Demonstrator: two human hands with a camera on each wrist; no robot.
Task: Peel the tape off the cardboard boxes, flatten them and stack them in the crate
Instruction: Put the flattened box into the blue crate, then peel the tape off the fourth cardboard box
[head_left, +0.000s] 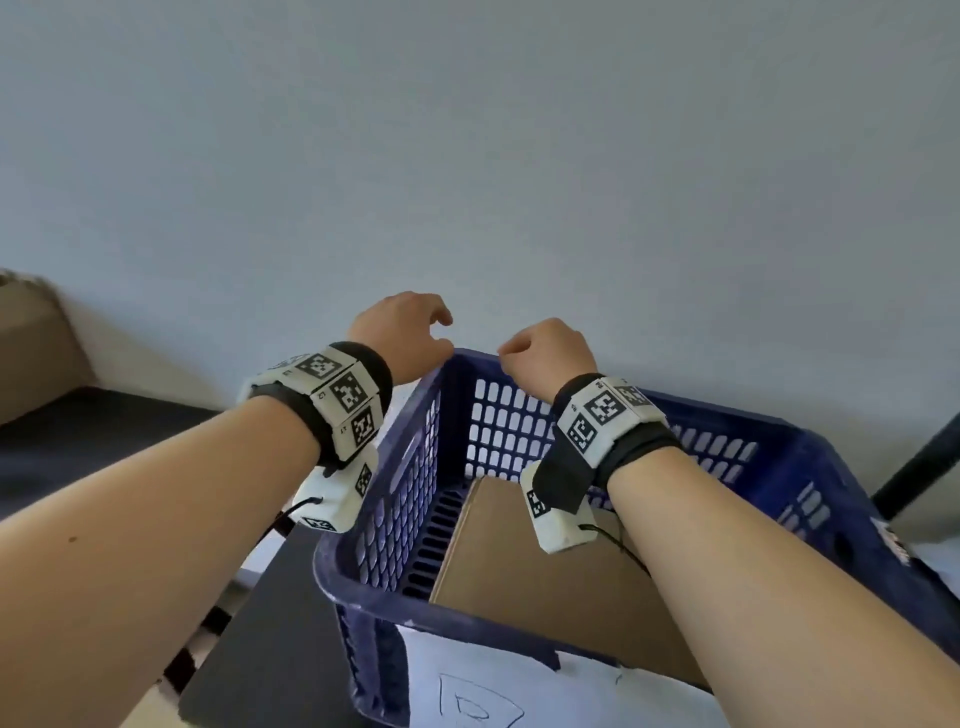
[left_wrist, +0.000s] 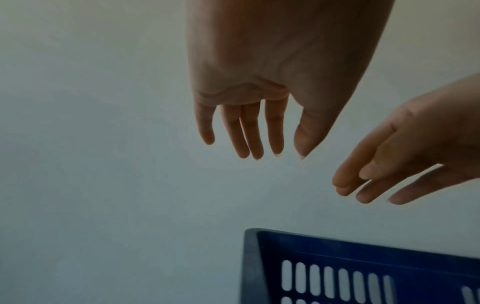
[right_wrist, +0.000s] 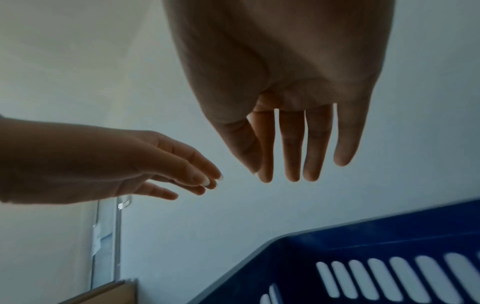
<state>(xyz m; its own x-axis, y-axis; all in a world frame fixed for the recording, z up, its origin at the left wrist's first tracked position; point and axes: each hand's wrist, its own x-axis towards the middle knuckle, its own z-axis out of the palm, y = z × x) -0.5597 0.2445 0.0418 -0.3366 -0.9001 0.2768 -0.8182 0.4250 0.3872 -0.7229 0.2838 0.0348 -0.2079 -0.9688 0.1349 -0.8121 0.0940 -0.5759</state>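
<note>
A blue slotted plastic crate (head_left: 467, 410) stands in front of me with flattened brown cardboard (head_left: 530, 582) lying inside it. My left hand (head_left: 410, 332) hovers above the crate's far left corner, fingers relaxed and empty; the left wrist view shows its straight fingers (left_wrist: 249, 131) over the crate rim (left_wrist: 337, 244). My right hand (head_left: 545, 348) hangs above the far wall, also empty, its fingers (right_wrist: 293, 144) hanging straight over the crate (right_wrist: 363, 246). The two hands are close together but apart.
A brown cardboard box (head_left: 31, 343) sits at the far left on a dark surface (head_left: 104, 431), also seen low in the right wrist view as a cardboard box (right_wrist: 109, 292). A white paper label (head_left: 493, 686) hangs on the crate's near wall. A plain pale wall (head_left: 467, 156) rises behind. A dark pole (head_left: 919, 467) leans at right.
</note>
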